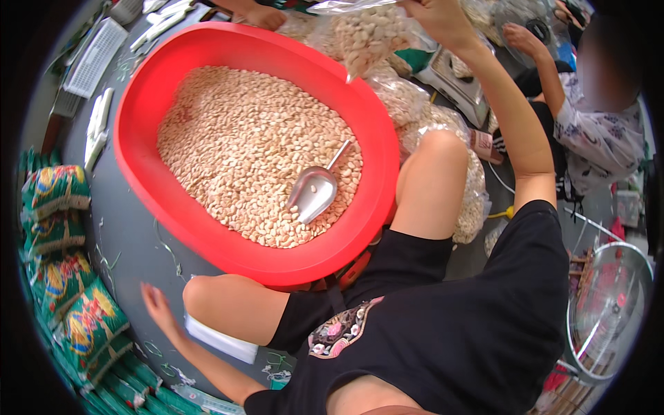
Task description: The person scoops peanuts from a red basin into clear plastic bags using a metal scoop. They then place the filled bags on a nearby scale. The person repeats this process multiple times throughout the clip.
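Before me stands a red oval plastic tub (254,44) holding a heap of pale dried beans (249,140). A metal scoop (314,192) rests on the beans near the tub's right end, with a few beans in its bowl. At the top of the view, beyond the tub's rim, my right hand (433,18) holds up a clear plastic bag (368,39) filled with beans. My left hand (157,307) is off to the left by my knee, fingers somewhat blurred, with nothing in it.
Filled clear bags (399,98) crowd the tub's right side, near a weighing scale (459,88). A person (596,129) sits at right; another person's hand (267,18) shows at top. Green printed sacks (96,321) line the left, and a metal fan (612,306) stands lower right.
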`<state>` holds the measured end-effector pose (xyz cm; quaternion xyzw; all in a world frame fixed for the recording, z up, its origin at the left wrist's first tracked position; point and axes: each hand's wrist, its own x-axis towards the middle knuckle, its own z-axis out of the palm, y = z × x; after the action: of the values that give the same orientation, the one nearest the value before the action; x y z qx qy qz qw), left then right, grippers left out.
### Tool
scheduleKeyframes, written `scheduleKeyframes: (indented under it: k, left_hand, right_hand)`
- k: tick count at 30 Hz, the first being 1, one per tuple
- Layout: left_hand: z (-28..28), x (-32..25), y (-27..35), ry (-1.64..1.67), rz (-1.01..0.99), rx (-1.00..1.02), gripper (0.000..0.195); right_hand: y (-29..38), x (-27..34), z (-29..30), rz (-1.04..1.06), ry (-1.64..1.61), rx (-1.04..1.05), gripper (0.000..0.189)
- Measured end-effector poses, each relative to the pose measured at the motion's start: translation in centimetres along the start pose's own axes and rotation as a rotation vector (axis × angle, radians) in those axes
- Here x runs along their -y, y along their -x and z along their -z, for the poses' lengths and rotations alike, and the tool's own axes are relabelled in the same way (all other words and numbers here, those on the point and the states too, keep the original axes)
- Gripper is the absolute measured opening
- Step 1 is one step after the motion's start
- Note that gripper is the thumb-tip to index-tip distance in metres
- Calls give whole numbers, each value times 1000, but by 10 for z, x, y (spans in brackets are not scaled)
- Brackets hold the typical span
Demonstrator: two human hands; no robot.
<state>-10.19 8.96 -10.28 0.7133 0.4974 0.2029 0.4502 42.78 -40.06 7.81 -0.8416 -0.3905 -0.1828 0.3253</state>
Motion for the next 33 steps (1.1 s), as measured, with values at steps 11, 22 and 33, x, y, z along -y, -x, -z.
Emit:
scheduleKeyframes:
  k: [11, 22, 33]
  left_hand:
    - [-53, 197, 140, -562, 153, -195, 38]
    - [-18, 187, 103, -225, 271, -93, 31]
    - [-33, 156, 116, 357, 464, -333, 14]
  right_hand:
    - [202, -160, -41, -641, -32, 331, 20]
    - [156, -149, -20, -292, 575, 507, 52]
    - [77, 166, -162, 151, -168, 683, 42]
